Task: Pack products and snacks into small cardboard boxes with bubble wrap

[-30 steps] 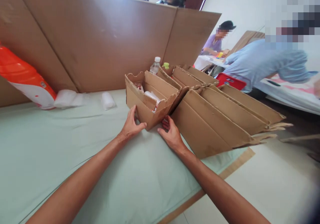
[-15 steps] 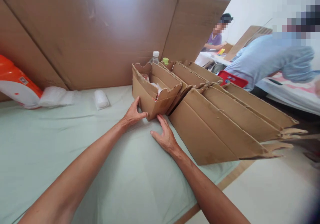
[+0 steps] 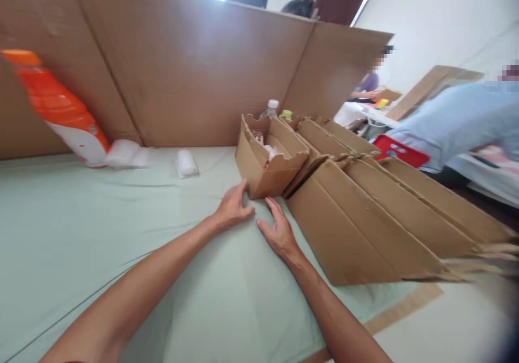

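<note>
My left hand (image 3: 234,207) is open at the near corner of a small cardboard box (image 3: 259,176), thumb and fingers apart. Its fingertips are close to the box's lower left side; whether they touch it I cannot tell. My right hand (image 3: 279,232) is also open, palm turned inward, with its fingertips just in front of the box's bottom edge. Neither hand holds anything. The box has wavy cut edges, and some red and white items show inside it. Right beside it stand several more cardboard boxes (image 3: 344,228) in a slanting row.
An orange and white bottle (image 3: 73,114) leans against a tall cardboard panel (image 3: 194,76) at the left. A white roll (image 3: 187,163) and a clear plastic pack (image 3: 126,154) lie on the pale green cloth (image 3: 194,309). Two bottle tops show behind the boxes. Other people are at the right.
My hands have come back slightly from the small box, and the left has let go of its corner. The camera view has shifted, showing more of the orange bottle.
</note>
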`<state>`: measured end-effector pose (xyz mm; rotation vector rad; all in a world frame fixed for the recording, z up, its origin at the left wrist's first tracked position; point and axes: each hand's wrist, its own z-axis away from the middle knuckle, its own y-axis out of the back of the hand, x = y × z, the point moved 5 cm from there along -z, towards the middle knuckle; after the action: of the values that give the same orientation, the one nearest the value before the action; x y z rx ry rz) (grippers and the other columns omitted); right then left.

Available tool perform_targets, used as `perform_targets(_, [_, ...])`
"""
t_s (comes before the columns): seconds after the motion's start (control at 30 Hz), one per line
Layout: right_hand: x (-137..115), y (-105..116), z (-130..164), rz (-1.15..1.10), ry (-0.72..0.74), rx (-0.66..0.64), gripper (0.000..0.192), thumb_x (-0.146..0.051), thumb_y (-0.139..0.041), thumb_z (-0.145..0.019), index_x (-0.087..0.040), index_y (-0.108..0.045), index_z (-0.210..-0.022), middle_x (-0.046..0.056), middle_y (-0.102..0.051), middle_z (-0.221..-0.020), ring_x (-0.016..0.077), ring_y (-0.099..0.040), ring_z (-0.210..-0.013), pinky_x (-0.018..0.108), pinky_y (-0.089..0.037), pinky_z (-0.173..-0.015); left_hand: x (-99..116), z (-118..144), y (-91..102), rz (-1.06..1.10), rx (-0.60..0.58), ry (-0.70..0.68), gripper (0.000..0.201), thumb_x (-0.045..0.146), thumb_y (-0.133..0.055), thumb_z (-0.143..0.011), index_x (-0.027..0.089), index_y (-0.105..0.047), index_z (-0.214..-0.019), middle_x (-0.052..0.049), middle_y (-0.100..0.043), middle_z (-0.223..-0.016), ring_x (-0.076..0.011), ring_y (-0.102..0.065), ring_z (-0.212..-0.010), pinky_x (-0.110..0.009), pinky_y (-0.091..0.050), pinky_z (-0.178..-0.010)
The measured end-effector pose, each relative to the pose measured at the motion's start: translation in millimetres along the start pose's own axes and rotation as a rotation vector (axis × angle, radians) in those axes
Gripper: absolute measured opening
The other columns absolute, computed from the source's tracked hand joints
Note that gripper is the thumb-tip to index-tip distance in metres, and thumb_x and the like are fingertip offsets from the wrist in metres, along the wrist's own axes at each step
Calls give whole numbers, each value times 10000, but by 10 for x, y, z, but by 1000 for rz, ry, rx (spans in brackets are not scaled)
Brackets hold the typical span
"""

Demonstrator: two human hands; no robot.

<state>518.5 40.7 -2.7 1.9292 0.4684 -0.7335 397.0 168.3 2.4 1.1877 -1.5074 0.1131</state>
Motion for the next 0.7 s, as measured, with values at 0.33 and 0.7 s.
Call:
perform_targets(0.33, [133,-203,-198,389,172,-91,555,-548,-425,-889,-176,-671,-1220,177,-645,-1356,372,-588,-1270,568,-440,-1074,359,1768,810,-287,-279,-36,490,380,-676,-814,233,-655,-1281,-129,-528,-1520,-332,-416,-1461,-533,-277,-1219])
perform_targets(0.7, [-1283,-1374,570,464,780,-172,609,-476,-448,-951,-216,-490,-1501,143,-553,-1492,382,-588,-1295,567,-510,-983,-365,2434,4113,-641,627,424,487,137,-591,-733,187,-659,-1212,-153,-615,-1365,-359,-483,-1362,-592,-314,-1179])
